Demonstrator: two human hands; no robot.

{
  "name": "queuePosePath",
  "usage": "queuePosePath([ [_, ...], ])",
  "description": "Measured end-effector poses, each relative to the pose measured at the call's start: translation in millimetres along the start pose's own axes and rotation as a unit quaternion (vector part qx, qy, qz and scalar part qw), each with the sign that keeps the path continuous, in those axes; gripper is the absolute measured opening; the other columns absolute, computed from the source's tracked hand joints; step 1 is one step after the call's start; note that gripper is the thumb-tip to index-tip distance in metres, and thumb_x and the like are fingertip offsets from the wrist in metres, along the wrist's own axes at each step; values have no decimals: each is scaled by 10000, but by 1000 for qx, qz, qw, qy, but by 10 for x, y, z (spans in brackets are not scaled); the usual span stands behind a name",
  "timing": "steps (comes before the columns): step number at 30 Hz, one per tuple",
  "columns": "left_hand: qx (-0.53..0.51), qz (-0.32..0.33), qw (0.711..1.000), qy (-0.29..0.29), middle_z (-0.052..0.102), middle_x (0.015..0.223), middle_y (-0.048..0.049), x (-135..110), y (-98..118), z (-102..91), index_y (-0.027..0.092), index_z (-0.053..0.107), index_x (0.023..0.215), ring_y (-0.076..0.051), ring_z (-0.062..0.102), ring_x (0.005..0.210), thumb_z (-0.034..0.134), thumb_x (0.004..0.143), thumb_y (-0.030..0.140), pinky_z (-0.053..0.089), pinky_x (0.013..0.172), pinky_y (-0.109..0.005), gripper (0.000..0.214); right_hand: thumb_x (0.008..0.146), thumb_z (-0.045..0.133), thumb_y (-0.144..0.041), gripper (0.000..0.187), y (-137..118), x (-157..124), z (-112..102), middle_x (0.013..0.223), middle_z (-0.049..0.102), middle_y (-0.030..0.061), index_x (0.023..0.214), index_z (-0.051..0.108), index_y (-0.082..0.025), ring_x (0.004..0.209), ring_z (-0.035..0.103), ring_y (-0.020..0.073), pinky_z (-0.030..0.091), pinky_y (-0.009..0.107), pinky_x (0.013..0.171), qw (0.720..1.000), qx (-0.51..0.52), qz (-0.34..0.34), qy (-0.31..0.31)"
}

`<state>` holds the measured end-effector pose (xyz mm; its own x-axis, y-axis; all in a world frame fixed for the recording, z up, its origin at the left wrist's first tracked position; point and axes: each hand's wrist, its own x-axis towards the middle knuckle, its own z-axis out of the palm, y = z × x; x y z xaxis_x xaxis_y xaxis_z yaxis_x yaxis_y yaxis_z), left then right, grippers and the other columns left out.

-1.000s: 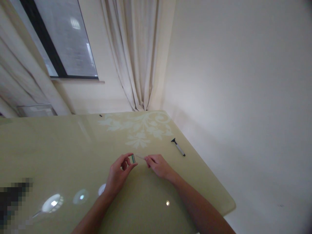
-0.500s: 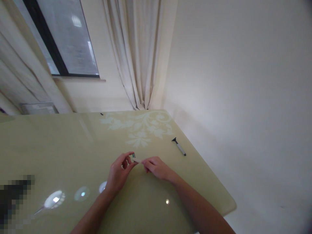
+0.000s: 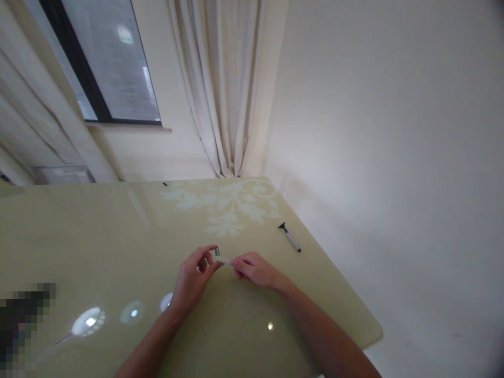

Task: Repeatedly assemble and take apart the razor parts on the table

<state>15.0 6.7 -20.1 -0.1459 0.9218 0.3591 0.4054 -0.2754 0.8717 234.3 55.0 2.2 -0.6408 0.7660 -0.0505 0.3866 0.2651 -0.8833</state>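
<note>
In our left hand point(image 3: 190, 277) we pinch a small green-and-dark rectangular piece point(image 3: 217, 251), in our right hand point(image 3: 255, 270) a thin whitish stick point(image 3: 224, 260).

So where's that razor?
In the head view, the razor lies on the table, beyond and right of the right hand, near the table's right edge.

Small green-and-dark piece point(image 3: 217, 252) upright in left grip point(image 3: 192, 274), slim pale stick point(image 3: 223, 260) aslant before it.

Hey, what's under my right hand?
The glossy table shows all around the right hand, which pinches a pale stick. The surface directly beneath is covered, so I can't tell whether anything lies there. The razor lies apart, uncovered.
</note>
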Motion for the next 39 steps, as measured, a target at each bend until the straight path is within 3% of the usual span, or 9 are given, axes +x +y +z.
queuePosePath([
  [9, 10, 13, 999, -28, 598, 732, 37, -13, -10, 7, 219, 719, 1145, -130, 514, 600, 775, 814, 426, 459, 592, -248, 394, 1032, 471, -451, 467, 52, 20, -7, 589, 477, -30, 688, 602, -164, 552, 415, 111, 309, 247, 566, 1000, 18, 9, 7],
  [13, 15, 5, 999, -44, 606, 728, 37, -11, -23, 15, 219, 723, 1139, -131, 507, 587, 779, 802, 427, 447, 574, -249, 399, 1022, 483, -422, 460, 60, 30, -10, 580, 475, -29, 661, 601, -163, 560, 429, 112, 299, 248, 564, 999, -18, 11, 48],
  [18, 33, 8, 998, -61, 603, 731, 39, 10, -72, 11, 217, 716, 1142, -133, 506, 590, 767, 802, 423, 447, 590, -258, 401, 1006, 520, -437, 443, 90, 54, -79, 571, 509, -33, 680, 647, -165, 537, 439, 106, 302, 242, 555, 999, -41, 12, 10],
  [21, 45, 4, 996, -76, 594, 738, 39, 35, -116, 9, 211, 704, 1140, -130, 488, 575, 758, 801, 422, 432, 575, -260, 403, 1005, 513, -411, 418, 135, 49, -320, 572, 523, -27, 694, 643, -163, 535, 459, 111, 317, 241, 563, 992, -62, 47, 96],
  [24, 58, 3, 993, -101, 600, 776, 29, 43, -135, 40, 209, 696, 1106, -130, 490, 578, 762, 786, 425, 428, 571, -263, 391, 995, 509, -411, 345, 204, -22, -674, 615, 549, -23, 783, 644, -174, 573, 498, 128, 343, 238, 574, 965, -70, 56, 248],
  [28, 73, 4, 989, -128, 643, 854, 3, 19, -106, 143, 215, 660, 1048, -150, 538, 640, 776, 754, 423, 461, 617, -281, 378, 932, 602, -372, 220, 353, -212, -1052, 799, 682, 38, 862, 692, -183, 732, 600, 173, 385, 252, 635, 868, -195, 180, 420],
  [30, 89, -1, 987, -131, 661, 872, -5, 11, -73, 204, 217, 626, 1004, -167, 573, 691, 780, 737, 396, 482, 662, -296, 357, 901, 646, -378, 217, 447, -295, -1135, 924, 727, 80, 965, 725, -187, 816, 653, 206, 426, 266, 668, 833, -217, 277, 428],
  [32, 112, -2, 983, -143, 672, 885, -13, 20, -34, 262, 218, 606, 969, -182, 598, 730, 780, 728, 373, 495, 695, -310, 336, 867, 693, -386, 251, 531, -331, -1149, 993, 742, 116, 1005, 743, -181, 888, 687, 241, 465, 282, 704, 826, -218, 327, 404],
  [39, 159, 27, 967, -198, 697, 975, -39, 267, 61, 596, 212, 699, 1067, -188, 626, 813, 789, 732, 298, 504, 789, -315, 357, 870, 693, -343, 191, 582, -160, -976, 993, 770, 132, 955, 776, -193, 957, 727, 287, 506, 305, 743, 845, -208, 318, 377],
])
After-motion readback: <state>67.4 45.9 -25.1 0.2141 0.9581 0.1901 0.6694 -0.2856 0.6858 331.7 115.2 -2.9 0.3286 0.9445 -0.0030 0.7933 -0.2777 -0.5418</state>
